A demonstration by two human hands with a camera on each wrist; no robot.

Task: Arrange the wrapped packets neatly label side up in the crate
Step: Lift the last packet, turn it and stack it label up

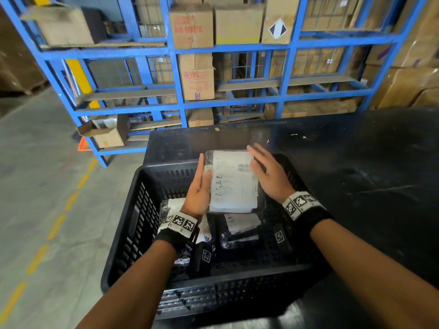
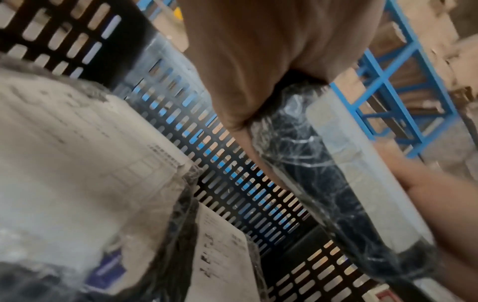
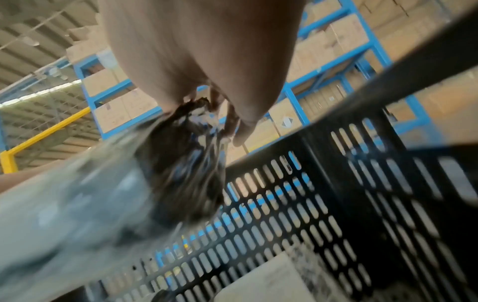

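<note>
Above the black slotted crate I hold a wrapped packet flat, its white label facing up. My left hand grips its left edge, thumb on top and fingers underneath. The right hand lies with straight fingers against the packet's right edge. From the left wrist the held packet shows edge-on, dark under clear wrap. It is blurred in the right wrist view. On the crate floor lie other packets: one label up under the held one, another partly hidden by my left wrist.
The crate stands on a black table at its left corner. Blue steel racking loaded with cardboard boxes rises behind the table. To the left is grey floor with a dashed yellow line. The crate wall is close to both hands.
</note>
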